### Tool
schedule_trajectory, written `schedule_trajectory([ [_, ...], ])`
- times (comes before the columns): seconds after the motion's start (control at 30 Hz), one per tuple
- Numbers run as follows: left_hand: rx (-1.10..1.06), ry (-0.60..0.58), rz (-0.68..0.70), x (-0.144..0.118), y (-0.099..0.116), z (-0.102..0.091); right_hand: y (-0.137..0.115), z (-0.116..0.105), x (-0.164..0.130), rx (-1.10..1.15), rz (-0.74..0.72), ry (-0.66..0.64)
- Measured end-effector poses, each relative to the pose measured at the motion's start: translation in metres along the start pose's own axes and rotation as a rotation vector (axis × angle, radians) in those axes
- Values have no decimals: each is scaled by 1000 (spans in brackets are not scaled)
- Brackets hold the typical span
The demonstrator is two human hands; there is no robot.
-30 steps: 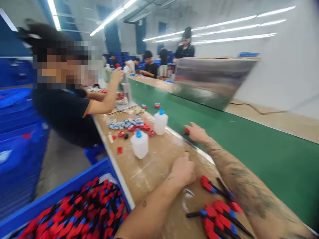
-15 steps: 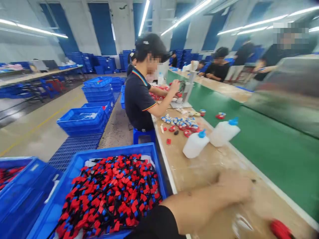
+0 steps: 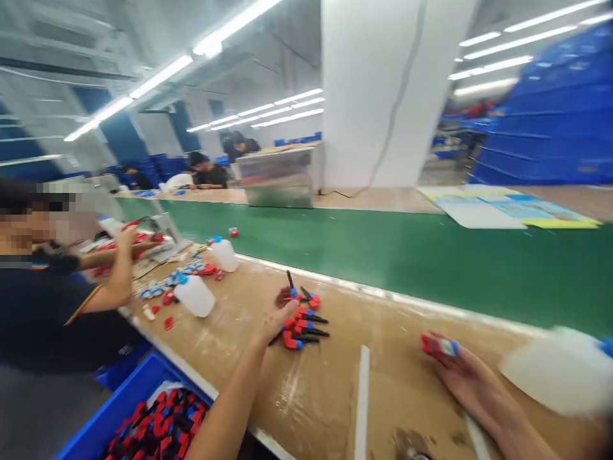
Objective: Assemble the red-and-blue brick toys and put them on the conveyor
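Left hand (image 3: 276, 317): laid on the brown worktop (image 3: 335, 383), fingers spread and released, grasping nothing. Fingertips touch the near edge of a pile of red-and-black tools (image 3: 301, 319); the pile lies just beyond the fingertips, on the side toward the green belt (image 3: 431, 255).

Right hand (image 3: 460, 370): resting on the worktop, well apart from the left. Fingers curled about a small red-and-blue part (image 3: 439, 345), which sits at the fingertips; motion blur hides how firm the grasp is.

White strip (image 3: 363, 396): flat on the worktop, between the two hands.

White bottle, blurred (image 3: 555, 370): just beside the right hand, on its outer side.

Two white squeeze bottles with blue caps (image 3: 195, 295): beyond the left hand's fingers, toward a co-worker.

Small red and blue parts (image 3: 165, 287): scattered beside those bottles.

Co-worker's hand (image 3: 125, 237): raised at a bench tool, well apart from both hands.

Blue crate (image 3: 122, 409): below the worktop edge, under the left forearm, filled with red-and-black pieces.

Metal box (image 3: 275, 176): across the belt, far from either hand.

Printed sheets (image 3: 507, 211): on the far bench.
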State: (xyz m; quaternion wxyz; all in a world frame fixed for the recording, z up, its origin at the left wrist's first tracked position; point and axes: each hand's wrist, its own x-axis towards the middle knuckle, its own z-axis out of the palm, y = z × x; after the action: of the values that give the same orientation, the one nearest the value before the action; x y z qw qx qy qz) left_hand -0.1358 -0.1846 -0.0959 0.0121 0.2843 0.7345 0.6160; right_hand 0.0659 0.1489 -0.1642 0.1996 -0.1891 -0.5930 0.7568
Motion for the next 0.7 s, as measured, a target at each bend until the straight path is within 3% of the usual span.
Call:
schedule_trajectory([
  [0.07, -10, -233, 64, -35, 27, 23, 2, -12, -16, 239, 129, -2],
  [0.17, 274, -572, 426, -72, 64, 45, -3, -14, -13, 473, 182, -96],
  [0.27, 487, -825, 740, -82, 89, 63, -4, -16, -1, 554, 194, -128],
  [0.37, 625, -1026, 892, -84, 104, 84, -3, -15, -1, 584, 175, -163],
  [0.5, 711, -1190, 941, -85, 116, 112, 0, -14, -5, 598, 152, -193],
  [0.7, 767, -1276, 985, -85, 115, 136, 1, -15, -2, 595, 151, -193],
])
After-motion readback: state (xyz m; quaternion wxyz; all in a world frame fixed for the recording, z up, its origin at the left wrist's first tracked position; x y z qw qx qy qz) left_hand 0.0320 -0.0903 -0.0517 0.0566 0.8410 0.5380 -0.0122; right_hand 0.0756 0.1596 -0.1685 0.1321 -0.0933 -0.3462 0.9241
